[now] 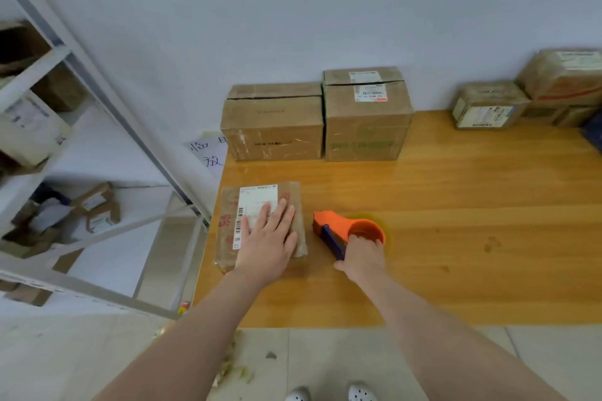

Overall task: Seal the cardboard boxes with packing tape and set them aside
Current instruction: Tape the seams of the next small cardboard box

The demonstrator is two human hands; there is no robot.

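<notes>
A small flat cardboard box [228,238] with a white shipping label lies near the left edge of the wooden table [456,221]. My left hand [268,238] rests flat on top of it, fingers straight. Just to the right, an orange tape dispenser [338,228] with a blue blade guard sits on the table. My right hand [361,254] grips it, fingers curled into the roll's core. Two larger cardboard boxes [273,127] [366,120] stand side by side against the wall at the back of the table.
More taped parcels [488,106] are stacked at the table's far right corner. A metal shelf rack [65,140] holding boxes stands to the left. A handwritten paper sign [208,150] hangs beside the table. Tape scraps litter the tiled floor.
</notes>
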